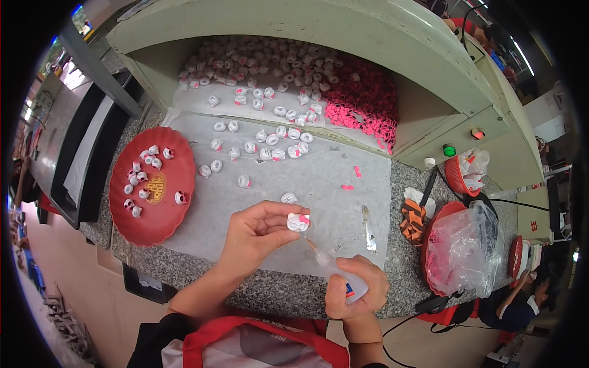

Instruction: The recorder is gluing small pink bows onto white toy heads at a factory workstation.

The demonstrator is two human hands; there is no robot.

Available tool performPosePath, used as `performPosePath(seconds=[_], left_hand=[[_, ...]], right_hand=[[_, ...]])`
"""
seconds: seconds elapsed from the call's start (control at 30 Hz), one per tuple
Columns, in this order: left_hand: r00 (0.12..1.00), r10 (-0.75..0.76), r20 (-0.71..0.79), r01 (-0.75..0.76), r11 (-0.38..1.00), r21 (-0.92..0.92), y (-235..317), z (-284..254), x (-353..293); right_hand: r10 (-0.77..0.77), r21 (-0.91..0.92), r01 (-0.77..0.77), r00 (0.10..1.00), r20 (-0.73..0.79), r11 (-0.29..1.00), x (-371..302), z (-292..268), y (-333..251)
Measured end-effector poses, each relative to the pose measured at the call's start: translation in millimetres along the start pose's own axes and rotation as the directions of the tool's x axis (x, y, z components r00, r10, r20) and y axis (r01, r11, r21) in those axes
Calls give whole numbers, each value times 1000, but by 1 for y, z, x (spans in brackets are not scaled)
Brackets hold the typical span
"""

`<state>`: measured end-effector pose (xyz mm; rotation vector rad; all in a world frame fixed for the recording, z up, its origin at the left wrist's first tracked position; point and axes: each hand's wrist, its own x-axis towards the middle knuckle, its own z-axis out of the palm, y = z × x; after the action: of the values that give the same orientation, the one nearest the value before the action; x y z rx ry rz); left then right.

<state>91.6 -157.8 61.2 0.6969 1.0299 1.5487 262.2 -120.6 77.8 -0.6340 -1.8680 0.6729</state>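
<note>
Head view: a speckled grey granite counter fills the middle, with a pale plastic sheet laid over its centre. At 12 o'clock a cream-coloured cabinet opens onto a recess heaped with small white ring-shaped parts and a pink pile; both heaps are too many to count. About twenty more white pieces lie loose on the sheet. At 9 o'clock one red scalloped plate holds roughly a dozen of them. At 3 o'clock a red basin carries a clear plastic bag, with one small red basket above it. Two round buttons, one green and one red, sit on the cabinet front. Another person sits at 4 o'clock by the floor.

The left hand pinches one white ring piece with a pink insert between thumb and fingertips, just below centre. The right hand, at 6 o'clock, has its grip wrapped tight around one small glue bottle, whose nozzle points up at the piece and nearly touches it.
</note>
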Motion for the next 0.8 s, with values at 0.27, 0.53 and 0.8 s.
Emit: performPosePath(seconds=[0.27,0.53,0.8], left_hand=[[928,-323,186,277,932,235,-26,-22,-6],[999,-38,-20,41,982,184,-17,-19,21],[998,-14,-67,17,999,46,-27,-1,15]], right_hand=[[768,481,-677,641,13,557,37,-15,36],[515,-382,-425,840,170,820,45,-5,135],[657,-199,-627,733,178,753,31,-2,75]])
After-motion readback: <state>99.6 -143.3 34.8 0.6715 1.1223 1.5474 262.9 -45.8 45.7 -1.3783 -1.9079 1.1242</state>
